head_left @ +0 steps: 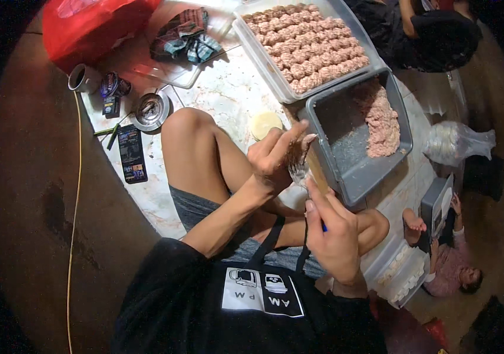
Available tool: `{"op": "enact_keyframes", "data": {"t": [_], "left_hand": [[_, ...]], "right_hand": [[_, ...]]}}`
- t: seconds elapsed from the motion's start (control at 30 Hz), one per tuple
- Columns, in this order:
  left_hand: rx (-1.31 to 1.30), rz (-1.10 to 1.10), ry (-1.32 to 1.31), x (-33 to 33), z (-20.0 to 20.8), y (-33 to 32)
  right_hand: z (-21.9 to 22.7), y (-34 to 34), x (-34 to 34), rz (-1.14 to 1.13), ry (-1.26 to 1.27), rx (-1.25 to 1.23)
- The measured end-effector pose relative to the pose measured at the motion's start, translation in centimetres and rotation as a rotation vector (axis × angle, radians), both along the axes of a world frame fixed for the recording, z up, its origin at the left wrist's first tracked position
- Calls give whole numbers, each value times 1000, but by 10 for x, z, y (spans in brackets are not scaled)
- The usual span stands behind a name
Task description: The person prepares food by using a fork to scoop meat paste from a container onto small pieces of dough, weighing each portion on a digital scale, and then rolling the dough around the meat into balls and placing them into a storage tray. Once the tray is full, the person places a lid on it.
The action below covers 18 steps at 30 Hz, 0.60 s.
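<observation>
- Here, left hand (272, 156) cupped, fingers spread around a thin wrapper, above the grey plastic tub of pink minced meat (376, 121).
- Right hand (334, 233), grip pinching a metal fork (299, 172) at the wrapper.
- Best kept low over the tub; small portions, wrapper cradled level.
- Filled clear tray of shaped dumplings (308, 44) beyond.

The floor (222, 88) is pale marble-like tile with pinkish veins, lit brightly from above. On the left it meets a brown, stained surface (34, 177), along which a thin yellow cord (77, 177) runs. The edges of the room are dark.
</observation>
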<state>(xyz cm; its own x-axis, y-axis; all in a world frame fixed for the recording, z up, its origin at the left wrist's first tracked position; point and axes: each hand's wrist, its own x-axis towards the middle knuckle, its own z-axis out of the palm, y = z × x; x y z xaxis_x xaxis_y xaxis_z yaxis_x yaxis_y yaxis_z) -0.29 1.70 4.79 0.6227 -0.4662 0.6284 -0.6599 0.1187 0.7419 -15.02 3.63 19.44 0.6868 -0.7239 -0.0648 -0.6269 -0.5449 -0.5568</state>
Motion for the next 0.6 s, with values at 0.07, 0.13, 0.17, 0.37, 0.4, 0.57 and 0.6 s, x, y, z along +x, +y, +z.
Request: {"op": "enact_keyframes", "data": {"t": [0.07,0.13,0.17,0.37,0.4,0.57,0.6], "left_hand": [[-37,-77,150,7,-13,3],[244,-143,881,13,-7,0],[172,-260,943,17,-5,-4],[144,-373,609,36,17,14],[58,-345,531,40,17,10],[-8,-497,306,41,6,18],[-16,-511,311,39,7,13]], "right_hand": [[6,-7,-9,-197,-51,132],[6,-31,-17,-432,-16,127],[2,-49,-24,-614,21,68],[-139,-161,-87,-388,387,-89],[-140,-166,-85,-368,475,-88],[-81,-63,-2,-195,-124,21],[-93,-49,-4,-23,69,66]]}}
